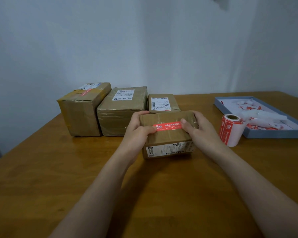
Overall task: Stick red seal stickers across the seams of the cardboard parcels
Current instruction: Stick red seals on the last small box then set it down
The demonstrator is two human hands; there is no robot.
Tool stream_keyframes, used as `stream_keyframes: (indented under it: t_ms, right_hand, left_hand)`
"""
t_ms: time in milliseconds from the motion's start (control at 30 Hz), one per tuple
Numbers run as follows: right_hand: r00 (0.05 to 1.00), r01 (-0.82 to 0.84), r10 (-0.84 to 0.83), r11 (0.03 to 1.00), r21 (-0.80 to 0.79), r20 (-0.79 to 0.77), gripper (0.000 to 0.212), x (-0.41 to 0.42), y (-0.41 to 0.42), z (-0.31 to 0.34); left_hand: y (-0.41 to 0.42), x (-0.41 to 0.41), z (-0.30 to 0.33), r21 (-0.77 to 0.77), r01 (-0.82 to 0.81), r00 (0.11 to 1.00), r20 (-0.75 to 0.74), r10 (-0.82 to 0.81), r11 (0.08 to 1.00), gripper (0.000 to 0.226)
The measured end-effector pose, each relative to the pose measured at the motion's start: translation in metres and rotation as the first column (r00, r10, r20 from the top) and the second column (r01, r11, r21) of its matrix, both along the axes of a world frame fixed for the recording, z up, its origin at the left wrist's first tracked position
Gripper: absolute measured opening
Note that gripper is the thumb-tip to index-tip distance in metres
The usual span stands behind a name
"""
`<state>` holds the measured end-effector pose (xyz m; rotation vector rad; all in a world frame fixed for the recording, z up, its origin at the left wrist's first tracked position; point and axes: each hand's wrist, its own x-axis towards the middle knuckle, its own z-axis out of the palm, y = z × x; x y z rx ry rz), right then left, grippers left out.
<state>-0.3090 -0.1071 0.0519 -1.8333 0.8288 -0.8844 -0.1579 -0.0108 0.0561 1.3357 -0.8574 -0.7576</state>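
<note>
Hands [167, 129] cover both ends of sticker [168, 125].

Red sticker [167, 125] with white lettering, brown parcel [167, 134], blue tray [272, 133].

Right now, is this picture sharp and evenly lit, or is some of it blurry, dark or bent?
Head view: dim, soft light; the wall looks bluish and plain. The hands cast dark shadows on the table. The red sticker shows characters, but the white labels on the back parcels are too blurred to read. The wide lens bends the table edges.
</note>
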Motion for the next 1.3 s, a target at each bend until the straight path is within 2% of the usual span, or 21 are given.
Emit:
stream_keyframes:
  t_ms: [100, 233, 400, 533, 767, 867, 933, 1067, 1133, 1300]
  right_hand:
    - [1.000, -0.004, 0.004, 0.999, 0.032, 0.018, 0.038, -0.001, 0.001, 0.002]
    - [0.999, -0.004, 0.006, 0.999, 0.033, -0.044, 0.042, -0.004, 0.003, 0.009]
    - [0.990, 0.131, -0.133, 0.990, -0.051, -0.040, 0.067, 0.002, 0.010, 0.006]
    - [0.979, 0.198, -0.200, 0.977, -0.074, -0.028, 0.075, 0.005, 0.012, 0.002]
    - [0.966, 0.251, -0.258, 0.958, -0.135, -0.032, 0.070, 0.009, 0.011, -0.002]
    - [0.973, 0.220, -0.227, 0.964, -0.152, -0.032, 0.066, 0.009, 0.009, -0.002]
    - [0.985, 0.165, -0.171, 0.977, -0.131, -0.037, 0.057, 0.007, 0.007, -0.001]
    - [0.995, 0.097, -0.099, 0.992, -0.075, -0.026, 0.042, 0.004, 0.001, 0.000]
    - [0.994, 0.103, -0.105, 0.993, -0.059, -0.030, 0.038, 0.004, -0.001, 0.001]
    - [0.991, 0.098, -0.109, 0.987, -0.128, -0.082, 0.047, 0.001, -0.002, 0.001]
  left_hand:
    - [-0.001, -0.004, -0.003, -0.045, -0.028, 0.998, 0.048, 0.030, 0.999, 0.040]
    - [-0.001, -0.010, -0.002, -0.099, -0.064, 0.995, 0.071, 0.071, 0.993, 0.037]
    - [-0.001, -0.015, -0.003, -0.162, -0.102, 0.982, 0.143, 0.126, 0.981, 0.038]
    - [-0.001, -0.015, -0.004, -0.183, -0.106, 0.974, 0.177, 0.138, 0.978, 0.038]
    - [-0.005, -0.011, -0.009, -0.153, -0.129, 0.955, 0.248, 0.165, 0.980, 0.036]
    - [-0.005, -0.011, -0.009, -0.134, -0.132, 0.956, 0.245, 0.162, 0.982, 0.035]
    - [-0.004, -0.009, -0.005, -0.112, -0.117, 0.965, 0.220, 0.140, 0.987, 0.034]
    - [0.000, 0.000, 0.000, -0.046, -0.049, 0.996, 0.067, 0.052, 0.998, 0.029]
    - [0.000, 0.002, 0.001, -0.007, -0.039, 0.996, 0.079, 0.040, 0.999, 0.031]
    - [-0.001, 0.001, 0.003, 0.019, -0.085, 0.993, 0.079, 0.083, 0.996, 0.037]
